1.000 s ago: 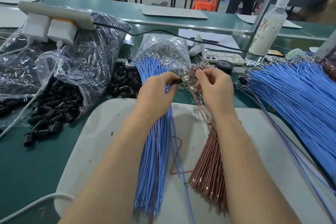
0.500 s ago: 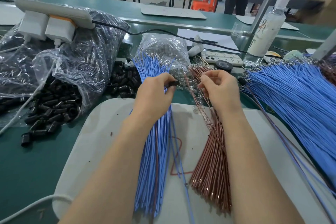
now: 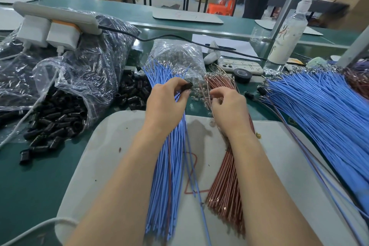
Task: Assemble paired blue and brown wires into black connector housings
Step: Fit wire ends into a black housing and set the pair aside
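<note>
We see the left hand [image 3: 166,104] raised over the far end of the blue wires [image 3: 167,175], thumb and forefinger pinching a small black connector housing [image 3: 186,87] just above the wire tips. The right hand [image 3: 227,106] sits close beside it, apart from it, fingers curled in and fingertips pressed on a single brown wire [image 3: 208,96] near its metal terminal, at the top of the brown wires [image 3: 225,185]. Both bundles lie lengthwise on a pale mat [image 3: 111,156] on the green table [image 3: 26,195], the blue one under our left forearm and the brown one under our right, fanning a little toward us, with a few loose blue strands between them. To the left, a heap of loose black housings [image 3: 58,120] spills out of a crumpled plastic bag [image 3: 79,70] onto the table, and more lie just beyond the left hand. A clear bag of metal terminals [image 3: 177,54] stands behind the two hands. On the right a much larger spread of blue wires [image 3: 323,118] covers the table edge. Further back we make out a roll of black tape [image 3: 242,75], a phone [image 3: 239,66] lying flat, a plastic bottle [image 3: 287,34] standing upright, and a white power strip [image 3: 58,15] with two plugs resting on the bag.
</note>
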Demonstrator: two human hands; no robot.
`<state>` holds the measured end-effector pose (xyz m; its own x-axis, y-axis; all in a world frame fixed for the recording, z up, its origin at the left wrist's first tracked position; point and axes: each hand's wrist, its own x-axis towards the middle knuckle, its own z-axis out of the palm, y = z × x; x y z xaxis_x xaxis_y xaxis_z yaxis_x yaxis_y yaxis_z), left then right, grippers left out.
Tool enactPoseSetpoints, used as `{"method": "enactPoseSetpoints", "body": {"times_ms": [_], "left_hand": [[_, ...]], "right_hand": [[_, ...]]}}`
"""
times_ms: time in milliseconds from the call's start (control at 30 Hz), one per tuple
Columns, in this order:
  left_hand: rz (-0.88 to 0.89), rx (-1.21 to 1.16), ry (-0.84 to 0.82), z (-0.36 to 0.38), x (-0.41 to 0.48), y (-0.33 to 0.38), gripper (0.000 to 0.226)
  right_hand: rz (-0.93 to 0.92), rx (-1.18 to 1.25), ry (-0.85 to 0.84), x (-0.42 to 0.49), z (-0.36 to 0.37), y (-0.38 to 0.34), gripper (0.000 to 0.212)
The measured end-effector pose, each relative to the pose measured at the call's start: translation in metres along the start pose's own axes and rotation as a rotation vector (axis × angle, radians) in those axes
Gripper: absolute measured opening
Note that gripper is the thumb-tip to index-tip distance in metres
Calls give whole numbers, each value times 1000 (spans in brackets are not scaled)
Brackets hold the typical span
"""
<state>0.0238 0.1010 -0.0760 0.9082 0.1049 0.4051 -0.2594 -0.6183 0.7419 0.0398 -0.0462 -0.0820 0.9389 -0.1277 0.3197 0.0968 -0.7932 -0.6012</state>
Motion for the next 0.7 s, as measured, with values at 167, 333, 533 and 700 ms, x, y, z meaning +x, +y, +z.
{"method": "enactPoseSetpoints", "body": {"times_ms": [167, 333, 533, 700], "left_hand": [[-8, -9, -11, 1, -1, 0, 18], [-14, -3, -14, 2, 0, -1, 19], [-8, 6, 10, 5, 1, -5, 18], [17, -16, -1, 5, 2, -5, 16]], "right_hand": [[-45, 3, 31, 1, 2, 1, 25], [-147, -121, -129, 1, 11, -2, 29], [-114, -266, -251, 4, 20, 1, 41], [-69, -258, -201, 6, 22, 4, 39]]}}
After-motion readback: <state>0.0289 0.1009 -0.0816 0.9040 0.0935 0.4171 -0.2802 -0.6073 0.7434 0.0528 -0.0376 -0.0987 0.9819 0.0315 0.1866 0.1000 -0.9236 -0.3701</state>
